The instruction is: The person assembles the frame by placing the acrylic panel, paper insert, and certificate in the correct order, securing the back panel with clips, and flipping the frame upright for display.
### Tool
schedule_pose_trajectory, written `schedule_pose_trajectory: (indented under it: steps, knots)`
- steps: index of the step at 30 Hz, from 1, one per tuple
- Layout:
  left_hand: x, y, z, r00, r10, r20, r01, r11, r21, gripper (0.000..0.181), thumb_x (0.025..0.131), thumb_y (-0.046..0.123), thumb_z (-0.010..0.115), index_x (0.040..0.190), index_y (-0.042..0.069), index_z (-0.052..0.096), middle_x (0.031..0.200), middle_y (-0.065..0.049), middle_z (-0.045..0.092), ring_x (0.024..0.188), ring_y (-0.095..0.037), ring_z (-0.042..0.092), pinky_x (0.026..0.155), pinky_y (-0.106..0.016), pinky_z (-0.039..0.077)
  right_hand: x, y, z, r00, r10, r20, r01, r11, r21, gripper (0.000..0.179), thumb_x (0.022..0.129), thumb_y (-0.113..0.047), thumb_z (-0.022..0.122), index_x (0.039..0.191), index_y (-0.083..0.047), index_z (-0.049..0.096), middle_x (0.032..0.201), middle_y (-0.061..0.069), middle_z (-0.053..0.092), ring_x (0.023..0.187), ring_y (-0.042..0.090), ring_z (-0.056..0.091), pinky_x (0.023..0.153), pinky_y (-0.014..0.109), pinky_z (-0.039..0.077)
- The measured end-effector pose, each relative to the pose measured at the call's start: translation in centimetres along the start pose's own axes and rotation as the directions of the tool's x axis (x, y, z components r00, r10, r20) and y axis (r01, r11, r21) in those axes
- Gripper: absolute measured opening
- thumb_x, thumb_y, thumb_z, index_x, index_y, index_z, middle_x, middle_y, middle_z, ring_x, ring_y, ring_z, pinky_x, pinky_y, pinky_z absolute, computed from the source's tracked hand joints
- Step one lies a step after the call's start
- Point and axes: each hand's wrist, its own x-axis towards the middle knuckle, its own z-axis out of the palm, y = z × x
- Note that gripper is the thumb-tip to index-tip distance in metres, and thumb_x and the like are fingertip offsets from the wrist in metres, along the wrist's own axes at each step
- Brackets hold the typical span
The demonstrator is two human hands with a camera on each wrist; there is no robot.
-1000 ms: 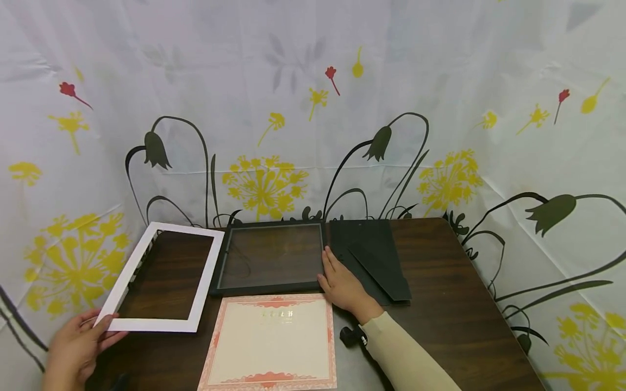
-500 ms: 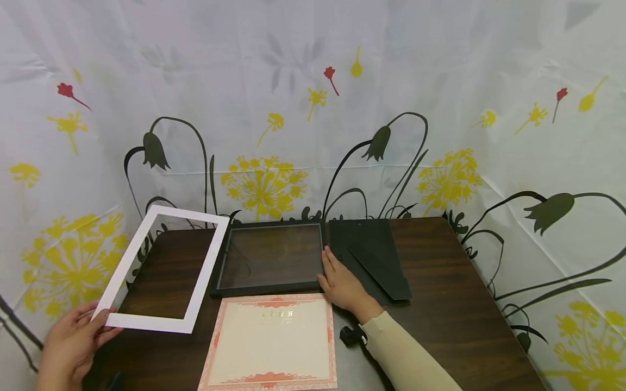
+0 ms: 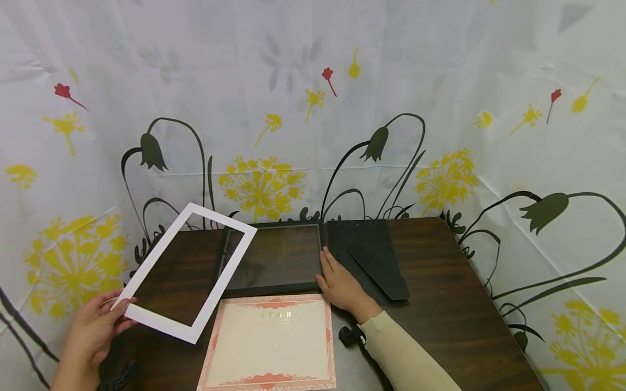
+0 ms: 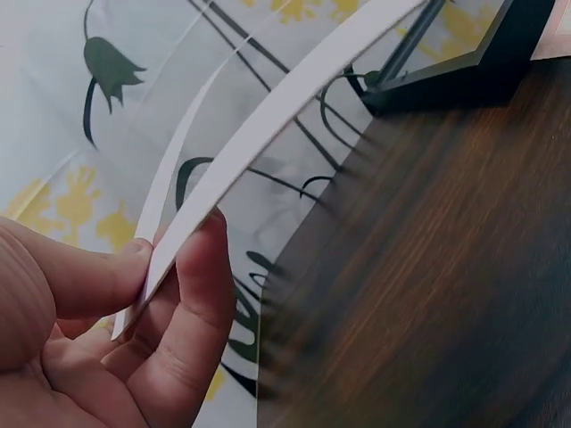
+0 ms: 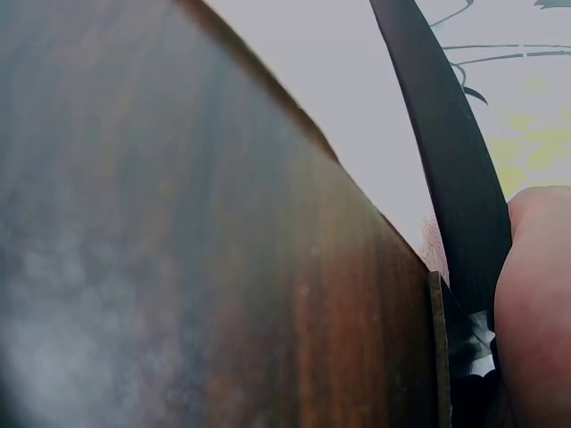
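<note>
My left hand (image 3: 95, 328) pinches a white rectangular picture mat (image 3: 222, 283) by its near left corner, thumb against fingers. The mat is raised and tilted, its right side overlapping the left end of a black picture frame (image 3: 274, 290). In the left wrist view, the thumb and fingers hold the mat's thin strip (image 4: 259, 134), which bows slightly. That frame lies flat with a clear pane (image 3: 283, 255) inside. My right hand (image 3: 344, 288) rests with extended fingers along the frame's right edge; the right wrist view shows only part of this hand (image 5: 540, 294) beside the black edge (image 5: 446, 152).
A cream certificate (image 3: 271, 347) with a red border lies in front of the frame. To the right is a black backing board (image 3: 362, 233) with a stand leg (image 3: 379, 271). A patterned curtain (image 3: 313, 130) hangs behind the dark wooden table (image 3: 469, 326).
My left hand has lifted the mat, then moved it right and turned it clockwise, so it now overlaps the black frame's left end. My right hand stays on the frame.
</note>
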Motion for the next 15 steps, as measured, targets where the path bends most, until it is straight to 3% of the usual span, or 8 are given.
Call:
schedule_pose_trajectory:
  steps: [9,13,15]
  knots:
    - [0.9,-0.4,1.7,0.998,-0.059,0.029,0.053,0.981,0.185,0.032,0.108,-0.004,0.060,0.108,0.027,0.067,0.092,0.016,0.078,0.075,-0.006,0.074,0.061,-0.027,0.063,0.2,0.3,0.4,1.000,-0.013,-0.016,0.013,1.000,0.000,0.074,0.119,-0.044,0.039,0.175,-0.005,0.012,0.186,0.011,0.007,0.168,0.034,0.026,0.132,0.053,0.033]
    - [1.5,-0.6,2.5,0.993,-0.115,-0.004,0.109,0.936,0.335,0.017,0.110,-0.001,0.059,0.126,0.007,0.059,0.090,0.022,0.075,0.074,-0.006,0.072,0.062,-0.027,0.063,0.2,0.3,0.4,1.000,-0.013,-0.013,0.013,1.000,-0.005,0.074,0.119,-0.045,0.037,0.176,-0.006,0.011,0.186,0.011,0.006,0.169,0.032,0.025,0.133,0.051,0.033]
    - [1.8,-0.8,2.9,0.992,-0.129,-0.011,0.122,0.901,0.416,0.027,0.111,0.000,0.056,0.137,-0.006,0.049,0.090,0.026,0.073,0.076,-0.005,0.071,0.064,-0.027,0.063,0.1,0.2,0.3,1.000,-0.014,-0.013,0.014,1.000,-0.001,0.073,0.119,-0.045,0.037,0.176,-0.006,0.011,0.186,0.011,0.006,0.169,0.032,0.025,0.133,0.051,0.032]
